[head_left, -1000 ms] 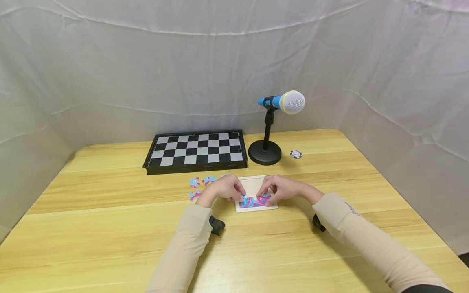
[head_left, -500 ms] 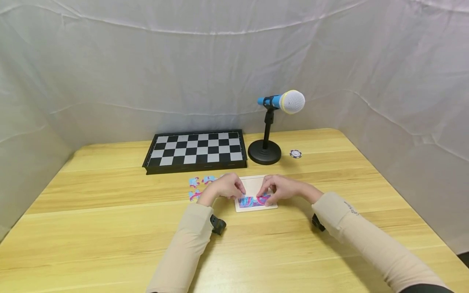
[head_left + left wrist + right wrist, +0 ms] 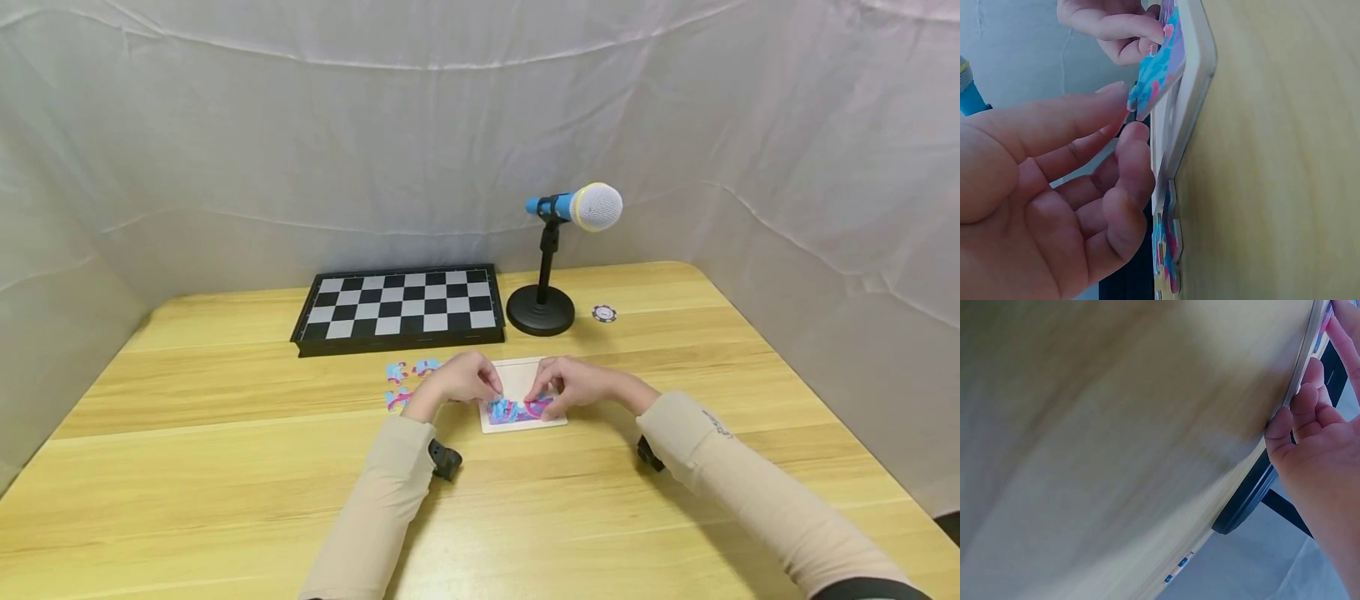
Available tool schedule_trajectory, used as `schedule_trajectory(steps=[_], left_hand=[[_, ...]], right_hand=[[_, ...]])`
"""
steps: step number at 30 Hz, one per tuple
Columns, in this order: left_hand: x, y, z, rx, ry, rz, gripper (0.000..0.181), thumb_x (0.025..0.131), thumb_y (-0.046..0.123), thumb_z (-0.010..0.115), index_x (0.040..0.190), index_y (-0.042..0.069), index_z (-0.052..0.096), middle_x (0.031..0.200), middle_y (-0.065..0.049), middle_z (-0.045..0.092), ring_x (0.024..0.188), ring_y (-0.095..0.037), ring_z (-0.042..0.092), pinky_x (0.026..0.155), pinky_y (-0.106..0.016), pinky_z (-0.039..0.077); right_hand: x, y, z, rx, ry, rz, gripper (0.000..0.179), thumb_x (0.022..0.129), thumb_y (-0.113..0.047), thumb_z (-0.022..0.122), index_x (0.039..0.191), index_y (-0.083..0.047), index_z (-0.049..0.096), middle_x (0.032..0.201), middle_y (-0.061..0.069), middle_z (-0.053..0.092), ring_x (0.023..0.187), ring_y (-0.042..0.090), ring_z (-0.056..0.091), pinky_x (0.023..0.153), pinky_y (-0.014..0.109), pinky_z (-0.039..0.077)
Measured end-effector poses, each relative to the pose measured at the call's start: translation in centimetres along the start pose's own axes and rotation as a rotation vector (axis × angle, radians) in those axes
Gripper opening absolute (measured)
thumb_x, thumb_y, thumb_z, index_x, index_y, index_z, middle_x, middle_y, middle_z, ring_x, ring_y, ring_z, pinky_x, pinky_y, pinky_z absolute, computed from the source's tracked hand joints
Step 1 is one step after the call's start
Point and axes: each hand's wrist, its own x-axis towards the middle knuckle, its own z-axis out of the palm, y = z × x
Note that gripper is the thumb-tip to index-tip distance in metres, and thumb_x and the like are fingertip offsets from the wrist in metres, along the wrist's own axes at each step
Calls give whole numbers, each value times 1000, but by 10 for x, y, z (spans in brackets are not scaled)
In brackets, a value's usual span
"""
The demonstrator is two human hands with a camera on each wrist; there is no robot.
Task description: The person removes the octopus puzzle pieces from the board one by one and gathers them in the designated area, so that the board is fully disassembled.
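In the head view, a pale shallow puzzle tray [image 3: 522,427] lies between both hands, with blue, pink and purple puzzle pieces [image 3: 504,412] along its near side. My left hand [image 3: 467,380] is over the tray's left edge. In the left wrist view its thumb and forefinger pinch the corner of a blue and pink puzzle piece [image 3: 1152,76], which tilts up from the tray. My right hand [image 3: 576,387] holds a pink and purple puzzle piece [image 3: 537,407] at the right side between thumb and fingers. Its other fingertips [image 3: 1280,425] rest by the tray's edge.
Several loose puzzle pieces [image 3: 397,400] lie left of the tray, partly behind the left hand. Behind them is a black-and-white chessboard [image 3: 401,307]. A blue microphone [image 3: 577,208] on a black stand [image 3: 541,312] and a poker chip [image 3: 603,313] stand at the back right.
Both hands stay almost in place. The left piece lies flatter half a second ago and is tilted up now, with the left fingers at its corner.
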Motion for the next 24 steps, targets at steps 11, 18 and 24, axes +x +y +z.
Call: schedule_trajectory(steps=[11,18,24], left_hand=[[-1,1,-1,-44,-13,18,5,78,-1,64,79,-5,61,61,-1,52,48,-10,41,43,-18,33],[-1,1,0,-98,-23,1,5,79,-2,63,80,-6,60,61,-4,54,47,-12,46,44,-18,35],[-2,-1,0,-140,-11,9,4,79,-4,62,77,-4,59,61,-7,56,47,-13,50,43,-19,35]], right_hand=[[1,3,0,-6,0,5,29,70,-19,76,95,-6,69,83,0,53,70,17,44,60,22,36],[0,2,0,-1,1,1,30,70,-19,75,96,-6,69,82,1,53,70,17,44,61,23,37],[-1,1,1,-8,3,-8,30,70,-19,75,96,-5,69,82,2,53,70,18,44,61,23,37]])
